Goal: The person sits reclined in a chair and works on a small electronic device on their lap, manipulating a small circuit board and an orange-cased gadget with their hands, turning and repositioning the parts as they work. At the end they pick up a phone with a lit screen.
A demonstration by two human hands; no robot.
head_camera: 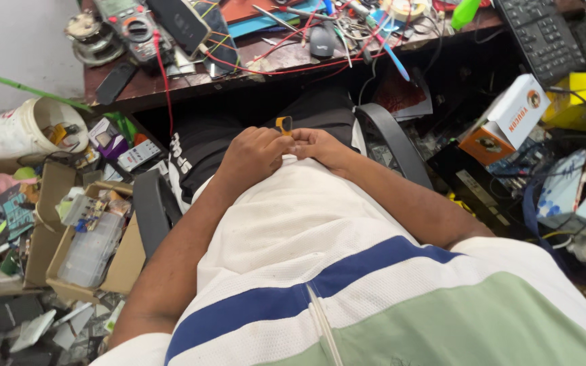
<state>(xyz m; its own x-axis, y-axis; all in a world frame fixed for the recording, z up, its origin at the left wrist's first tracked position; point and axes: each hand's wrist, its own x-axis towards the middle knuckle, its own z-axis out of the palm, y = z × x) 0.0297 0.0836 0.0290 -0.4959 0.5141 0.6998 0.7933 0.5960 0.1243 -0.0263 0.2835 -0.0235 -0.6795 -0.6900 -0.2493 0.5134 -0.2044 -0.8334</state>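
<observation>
I sit on a chair and look down at my lap, under the edge of a wooden workbench (191,80). My left hand (252,153) and my right hand (321,146) meet over my white shirt, fingertips together. Between them I pinch a small yellow and black part (283,124), which sticks up above the fingers. Both hands have their fingers curled around it. What the part is I cannot make out.
The workbench holds a multimeter (135,28), red wires, a grey mouse (321,39) and tools. A black keyboard (541,35) lies at the right. On the floor at the left stand a white bucket (16,129) and cardboard boxes (89,234) of parts; an orange and white box (506,120) sits at the right.
</observation>
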